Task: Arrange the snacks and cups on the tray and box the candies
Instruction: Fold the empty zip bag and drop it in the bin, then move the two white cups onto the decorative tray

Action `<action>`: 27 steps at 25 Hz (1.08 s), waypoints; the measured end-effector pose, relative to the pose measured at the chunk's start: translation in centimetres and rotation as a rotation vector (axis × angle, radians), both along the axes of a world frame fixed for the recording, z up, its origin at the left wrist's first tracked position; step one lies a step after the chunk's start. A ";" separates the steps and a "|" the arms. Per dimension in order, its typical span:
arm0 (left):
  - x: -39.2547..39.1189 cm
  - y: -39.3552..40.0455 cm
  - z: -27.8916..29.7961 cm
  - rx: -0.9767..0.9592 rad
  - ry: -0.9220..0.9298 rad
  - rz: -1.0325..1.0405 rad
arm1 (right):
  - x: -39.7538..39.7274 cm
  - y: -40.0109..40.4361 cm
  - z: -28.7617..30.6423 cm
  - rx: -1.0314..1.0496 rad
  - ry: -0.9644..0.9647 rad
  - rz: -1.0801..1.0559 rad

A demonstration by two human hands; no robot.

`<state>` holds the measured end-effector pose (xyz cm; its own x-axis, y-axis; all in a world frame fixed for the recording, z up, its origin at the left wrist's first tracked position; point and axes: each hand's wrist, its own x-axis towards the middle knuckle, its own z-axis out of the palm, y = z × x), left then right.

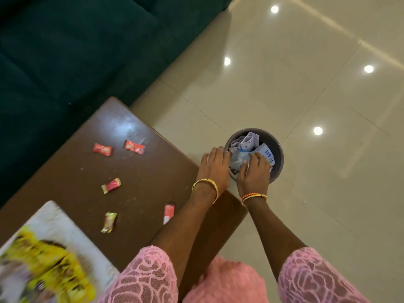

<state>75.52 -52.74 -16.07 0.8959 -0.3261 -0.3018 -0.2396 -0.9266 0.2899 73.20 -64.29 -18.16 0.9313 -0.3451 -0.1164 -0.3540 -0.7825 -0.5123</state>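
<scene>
Both palms down over a grey bin [277, 149] on the floor: left hand [215, 166] flat, fingers spread on the rim and papers [247, 147]; right hand [254, 171] curled loosely on crumpled paper, grasp unclear. Five candies [110, 185] scattered on the brown table [142, 171], long axes pointing various ways. Tray [65, 224] at table's near corner, blurred.

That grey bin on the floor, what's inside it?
The grey bin holds crumpled white and blue paper packaging. Both the left hand and the right hand press down over it, hiding whatever lies beneath.
</scene>
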 end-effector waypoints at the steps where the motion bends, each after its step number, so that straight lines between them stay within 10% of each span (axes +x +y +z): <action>1: -1.7 1.7 1.4 0.017 -0.016 0.031 | -1.1 1.5 1.8 -0.019 -0.010 0.044; 27: -61.0 38.0 14.7 0.149 0.120 1.384 | -46.2 43.7 17.9 -0.071 0.162 1.402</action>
